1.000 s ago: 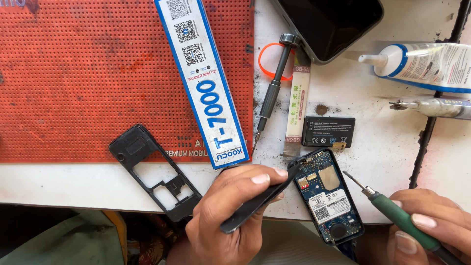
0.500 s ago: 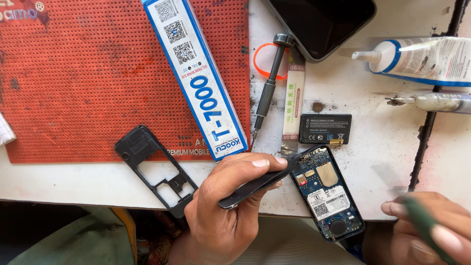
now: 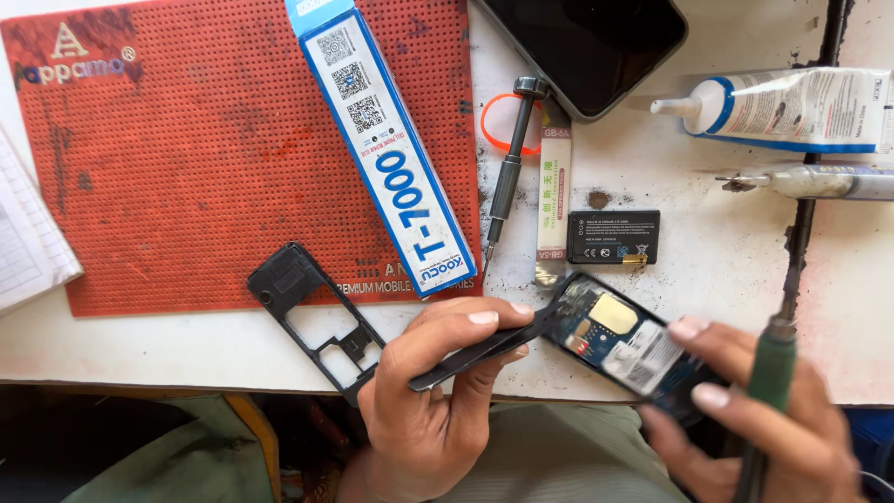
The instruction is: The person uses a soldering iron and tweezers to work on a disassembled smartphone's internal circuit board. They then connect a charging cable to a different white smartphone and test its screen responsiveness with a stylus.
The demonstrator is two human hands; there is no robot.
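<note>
Right now your left hand (image 3: pixel 433 391) sits at about six o'clock in the view, its fingers pinched shut on black tweezers (image 3: pixel 484 346) whose tips reach toward three o'clock and touch the upper edge of the opened phone body (image 3: pixel 626 340). That phone body lies tilted at roughly four o'clock, circuit side up, with a gold patch and a pale label showing. Your right hand (image 3: pixel 754 419), at about five o'clock, has its fingertips resting on the phone's lower end while the same hand closes around a green-handled tool (image 3: pixel 771 382) that stands nearly upright; its tip is hidden from you.

Just to the nine o'clock side of your left hand lies the black phone frame (image 3: pixel 317 317), empty-windowed, partly on the red perforated mat (image 3: pixel 168 168) and partly on the white table (image 3: pixel 708 270). A long blue-and-white box (image 3: pixel 386 149) lies diagonally across the mat's right edge. Near twelve o'clock of the phone body rests a small black battery (image 3: pixel 613 237), with a grey screwdriver (image 3: pixel 507 172) and a narrow white strip (image 3: pixel 553 196) beside it. A dark smartphone (image 3: pixel 596 47) lies at the top, and a glue tube (image 3: pixel 792 107) at two o'clock.
</note>
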